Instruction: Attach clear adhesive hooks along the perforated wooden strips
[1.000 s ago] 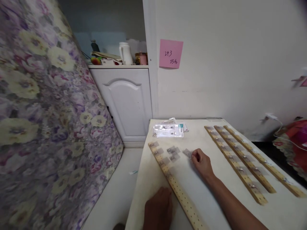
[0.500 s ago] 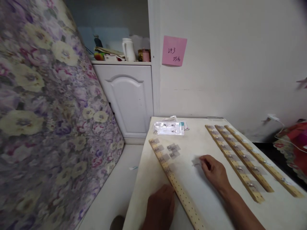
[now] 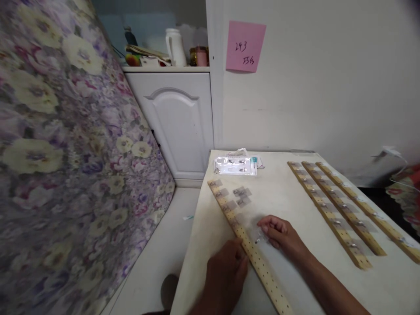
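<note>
Pinching a metal-clipped plastic tag (image 3: 258, 238) in the right hand (image 3: 280, 232), just right of the perforated wooden strip (image 3: 264, 271) on the tabletop (image 3: 275, 188); touching the strip's left edge with the curled left hand (image 3: 227, 267); unable to tell whether gripping it.

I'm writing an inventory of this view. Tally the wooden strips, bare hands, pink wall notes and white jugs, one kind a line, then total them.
Wooden strips: 4
Bare hands: 2
Pink wall note: 1
White jug: 1
Total: 8
</note>
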